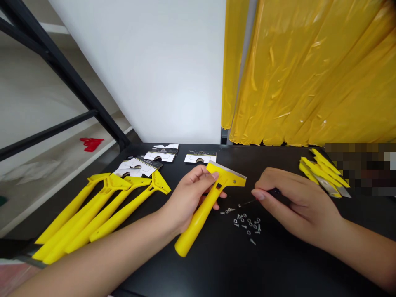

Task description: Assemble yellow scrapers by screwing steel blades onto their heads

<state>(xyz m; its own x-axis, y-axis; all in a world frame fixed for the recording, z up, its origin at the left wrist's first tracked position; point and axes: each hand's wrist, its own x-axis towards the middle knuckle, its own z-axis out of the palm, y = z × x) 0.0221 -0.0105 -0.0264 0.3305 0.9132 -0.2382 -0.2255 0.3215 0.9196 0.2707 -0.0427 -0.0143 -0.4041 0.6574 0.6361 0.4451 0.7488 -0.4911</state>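
My left hand [193, 196] is closed around the neck of a yellow scraper [202, 216], its handle slanting down toward me. A metal blade edge runs along the top of its head, and one screw shows at the right end. To the right, my right hand [287, 202] pinches a small screwdriver [274, 192] with a dark handle; its thin shaft points left. At the shaft's tip sits a tiny metal piece, too small to name surely. Below the tip, several small screws and nuts [247, 222] lie scattered on the black table [198, 276].
Several yellow scraper handles [117, 210] lie side by side at left. Printed cards [201, 156] rest along the back. Yellow pieces with metal blades [323, 173] are piled at right. A white panel [161, 70] and yellow plastic sheeting [309, 74] stand behind the table.
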